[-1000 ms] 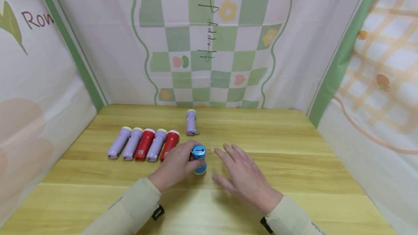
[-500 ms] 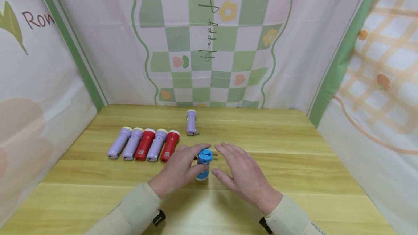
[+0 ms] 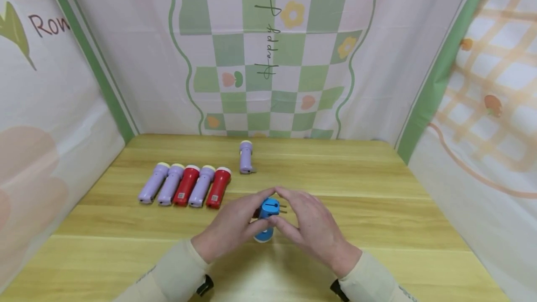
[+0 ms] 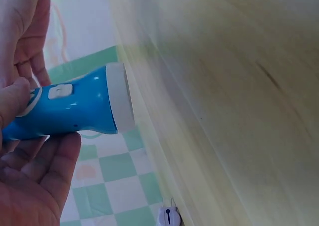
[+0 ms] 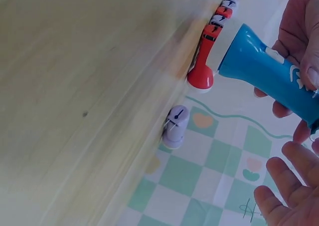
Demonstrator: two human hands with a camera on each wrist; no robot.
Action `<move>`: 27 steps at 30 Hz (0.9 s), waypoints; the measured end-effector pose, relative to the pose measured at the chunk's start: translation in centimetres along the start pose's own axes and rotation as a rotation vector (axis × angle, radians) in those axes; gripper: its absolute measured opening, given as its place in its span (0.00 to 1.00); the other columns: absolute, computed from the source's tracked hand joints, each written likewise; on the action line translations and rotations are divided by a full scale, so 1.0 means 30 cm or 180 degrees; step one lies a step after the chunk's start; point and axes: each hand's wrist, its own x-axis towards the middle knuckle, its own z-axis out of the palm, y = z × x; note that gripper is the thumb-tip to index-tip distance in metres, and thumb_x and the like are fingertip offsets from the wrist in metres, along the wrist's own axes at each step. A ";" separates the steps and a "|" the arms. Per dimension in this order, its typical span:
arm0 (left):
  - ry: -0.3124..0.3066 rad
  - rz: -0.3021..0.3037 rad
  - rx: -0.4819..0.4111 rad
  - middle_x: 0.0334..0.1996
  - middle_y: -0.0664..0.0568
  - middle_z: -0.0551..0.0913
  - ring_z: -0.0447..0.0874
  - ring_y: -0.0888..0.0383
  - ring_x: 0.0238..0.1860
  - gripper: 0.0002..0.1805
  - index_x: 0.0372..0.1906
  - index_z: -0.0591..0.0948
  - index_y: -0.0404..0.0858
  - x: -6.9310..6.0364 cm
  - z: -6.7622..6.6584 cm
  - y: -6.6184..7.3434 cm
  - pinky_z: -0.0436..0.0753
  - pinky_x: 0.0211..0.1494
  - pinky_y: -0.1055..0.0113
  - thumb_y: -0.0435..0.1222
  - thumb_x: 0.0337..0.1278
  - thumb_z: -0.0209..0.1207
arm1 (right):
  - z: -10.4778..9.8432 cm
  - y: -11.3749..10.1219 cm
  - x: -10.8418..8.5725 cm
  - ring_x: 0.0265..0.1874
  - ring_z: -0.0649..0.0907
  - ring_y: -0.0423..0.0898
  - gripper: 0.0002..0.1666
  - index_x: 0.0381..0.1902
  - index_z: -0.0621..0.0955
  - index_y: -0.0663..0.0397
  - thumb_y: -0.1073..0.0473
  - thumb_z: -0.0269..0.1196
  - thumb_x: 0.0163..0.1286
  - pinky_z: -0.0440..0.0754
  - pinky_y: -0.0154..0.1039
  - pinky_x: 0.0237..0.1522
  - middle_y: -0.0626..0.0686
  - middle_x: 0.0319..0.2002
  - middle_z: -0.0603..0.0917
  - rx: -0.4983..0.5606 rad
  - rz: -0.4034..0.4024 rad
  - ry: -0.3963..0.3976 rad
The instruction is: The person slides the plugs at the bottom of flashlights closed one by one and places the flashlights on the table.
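A blue flashlight [image 3: 264,234] with a white rim points head down over the table, and two thin metal prongs [image 3: 283,209] stick out sideways from its tail. My left hand [image 3: 230,223] grips its body, the thumb lying along the near side in the right wrist view. From the other side my right hand [image 3: 312,225] is around the tail, its fingers extended in the right wrist view and apart from the flashlight body [image 5: 269,71]. In the head view the two hands' fingertips and thumbs meet around the tail; whether the right thumb touches it I cannot tell.
Left of the hands, several lavender and red flashlights lie in a slanted row, with a red flashlight [image 3: 219,188] at its right end. Further back lies a lone lavender flashlight [image 3: 245,157] with prongs out. Printed curtains [image 3: 268,59] surround the wooden table [image 3: 377,209].
The blue flashlight has shifted right and nearer the body, carried by my left hand. Its prongs now lie between the right thumb and fingers. My right hand has hardly moved.
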 end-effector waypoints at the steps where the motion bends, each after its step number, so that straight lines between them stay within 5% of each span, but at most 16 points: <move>1: -0.0016 -0.0005 -0.0020 0.57 0.56 0.86 0.86 0.65 0.53 0.35 0.78 0.67 0.43 0.000 0.001 0.002 0.85 0.59 0.66 0.52 0.74 0.57 | 0.000 -0.002 0.000 0.62 0.84 0.49 0.38 0.73 0.73 0.56 0.44 0.68 0.73 0.83 0.52 0.63 0.52 0.65 0.83 0.0031 -0.0005 0.0006; 14: -0.0156 -0.0090 -0.0470 0.56 0.56 0.85 0.85 0.67 0.48 0.30 0.74 0.70 0.44 -0.006 0.001 0.006 0.84 0.54 0.74 0.46 0.73 0.62 | -0.002 -0.021 0.007 0.55 0.87 0.42 0.34 0.72 0.74 0.54 0.46 0.67 0.75 0.85 0.47 0.60 0.49 0.59 0.87 0.0182 -0.0164 0.0118; 20: -0.0121 -0.0011 -0.0643 0.58 0.56 0.84 0.86 0.65 0.51 0.32 0.74 0.70 0.43 -0.011 0.005 0.008 0.85 0.55 0.74 0.42 0.70 0.66 | 0.002 -0.020 0.003 0.51 0.88 0.42 0.33 0.70 0.76 0.56 0.48 0.68 0.73 0.87 0.46 0.55 0.48 0.56 0.89 0.0173 -0.0344 0.0330; 27: -0.0042 -0.0134 -0.0817 0.56 0.58 0.84 0.85 0.66 0.49 0.29 0.72 0.71 0.44 -0.021 0.004 0.014 0.85 0.56 0.72 0.43 0.71 0.65 | 0.001 -0.014 0.000 0.50 0.88 0.42 0.28 0.68 0.78 0.51 0.47 0.67 0.75 0.87 0.45 0.53 0.47 0.54 0.89 0.0243 -0.0341 0.0379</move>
